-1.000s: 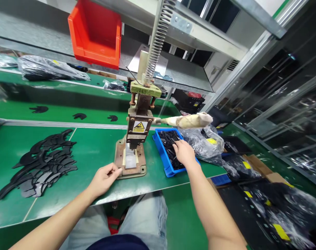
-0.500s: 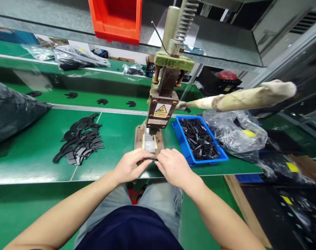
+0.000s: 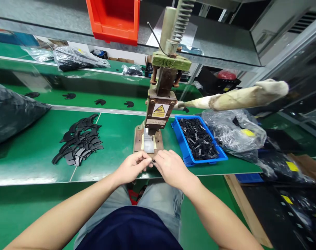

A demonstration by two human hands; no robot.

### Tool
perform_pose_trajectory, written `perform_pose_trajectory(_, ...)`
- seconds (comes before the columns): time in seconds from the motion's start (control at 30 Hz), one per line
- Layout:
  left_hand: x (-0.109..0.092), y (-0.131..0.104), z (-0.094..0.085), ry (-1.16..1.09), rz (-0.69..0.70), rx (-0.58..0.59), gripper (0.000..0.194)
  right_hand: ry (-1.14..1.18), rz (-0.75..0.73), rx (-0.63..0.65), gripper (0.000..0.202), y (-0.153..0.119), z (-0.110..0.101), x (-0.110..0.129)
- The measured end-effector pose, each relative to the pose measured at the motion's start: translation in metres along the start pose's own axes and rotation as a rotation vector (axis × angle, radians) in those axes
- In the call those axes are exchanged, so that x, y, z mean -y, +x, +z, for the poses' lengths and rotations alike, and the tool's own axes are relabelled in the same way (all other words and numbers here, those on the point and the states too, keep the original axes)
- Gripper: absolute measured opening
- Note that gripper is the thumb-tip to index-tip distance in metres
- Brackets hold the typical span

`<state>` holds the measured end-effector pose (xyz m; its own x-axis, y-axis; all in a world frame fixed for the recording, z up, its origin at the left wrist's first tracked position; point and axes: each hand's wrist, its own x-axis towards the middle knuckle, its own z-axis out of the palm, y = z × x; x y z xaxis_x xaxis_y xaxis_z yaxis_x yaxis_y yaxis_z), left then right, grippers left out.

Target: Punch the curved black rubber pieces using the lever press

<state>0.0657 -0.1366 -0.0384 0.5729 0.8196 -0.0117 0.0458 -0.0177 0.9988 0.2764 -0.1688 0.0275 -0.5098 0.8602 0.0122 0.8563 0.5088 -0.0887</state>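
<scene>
My left hand (image 3: 134,168) and my right hand (image 3: 170,167) meet just in front of the press base (image 3: 137,140). Between their fingertips is a small black part (image 3: 153,161), mostly hidden by the fingers. Both hands are closed in a pinch on it. Behind them stands the hand press (image 3: 160,107) with a warning label; a pale block (image 3: 148,145) lies on its base. To the right, a blue tray (image 3: 184,144) holds many small black parts. A pile of curved black pieces (image 3: 81,142) lies on the green table to the left.
The press's wrapped lever (image 3: 236,99) reaches out to the right above plastic bags (image 3: 241,133). A large dark bag (image 3: 12,113) sits at the left. A red bin (image 3: 116,26) rests on the shelf overhead. Curved black pieces (image 3: 100,102) lie spaced along the strip behind.
My left fingers have curled in more and shifted slightly right. The black part between the hands shows less than before. The whole view has moved slightly.
</scene>
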Motion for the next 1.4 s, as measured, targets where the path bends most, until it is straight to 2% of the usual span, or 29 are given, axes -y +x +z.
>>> perform_pose_trajectory(0.07,0.002,0.003,0.001,-0.181,-0.092,0.044,0.030,0.017,-0.003,-0.014,0.029,0.000,-0.001,-0.001)
perform_pose_trajectory(0.13,0.002,0.007,-0.001,-0.301,-0.112,0.066,0.033,0.036,0.012,-0.047,0.027,-0.001,-0.003,-0.006)
perform_pose_trajectory(0.3,0.005,0.018,-0.025,-0.310,-0.029,-0.063,0.052,0.070,0.166,-0.243,0.035,-0.009,-0.023,-0.046)
perform_pose_trajectory(0.37,0.011,0.026,-0.036,-0.265,-0.007,-0.098,0.047,0.131,0.238,-0.413,0.034,-0.013,-0.041,-0.065)
perform_pose_trajectory(0.47,0.022,0.044,-0.050,-0.177,0.067,-0.178,0.041,0.312,0.279,-0.760,0.030,-0.012,-0.075,-0.082)
perform_pose_trajectory(0.53,0.028,0.058,-0.054,-0.081,0.135,-0.261,0.039,0.448,0.210,-0.970,0.032,-0.006,-0.100,-0.081)
perform_pose_trajectory(0.63,0.030,0.077,-0.054,0.000,0.197,-0.358,0.037,0.663,-0.041,-1.167,0.045,0.007,-0.130,-0.067)
perform_pose_trajectory(0.7,0.029,0.084,-0.051,-0.031,0.197,-0.383,0.037,0.743,-0.162,-1.177,0.054,0.015,-0.142,-0.055)
perform_pose_trajectory(0.8,0.031,0.084,-0.047,-0.099,0.188,-0.400,0.040,0.756,-0.203,-1.121,0.059,0.024,-0.147,-0.043)
perform_pose_trajectory(0.9,0.039,0.075,-0.050,-0.115,0.173,-0.409,0.040,0.769,-0.213,-1.141,0.047,0.031,-0.142,-0.040)
perform_pose_trajectory(1.07,0.047,0.055,-0.064,-0.059,0.143,-0.449,0.035,0.853,-0.227,-1.285,0.029,0.048,-0.135,-0.041)
perform_pose_trajectory(1.13,0.045,0.052,-0.067,0.047,0.162,-0.473,0.031,0.891,-0.254,-1.311,0.025,0.054,-0.138,-0.040)
perform_pose_trajectory(1.23,0.037,0.057,-0.067,0.336,0.245,-0.458,0.020,0.865,-0.292,-1.297,0.022,0.055,-0.147,-0.037)
perform_pose_trajectory(1.4,0.029,0.080,-0.069,0.785,0.467,-0.255,0.020,0.851,-0.290,-1.373,0.016,0.044,-0.162,-0.028)
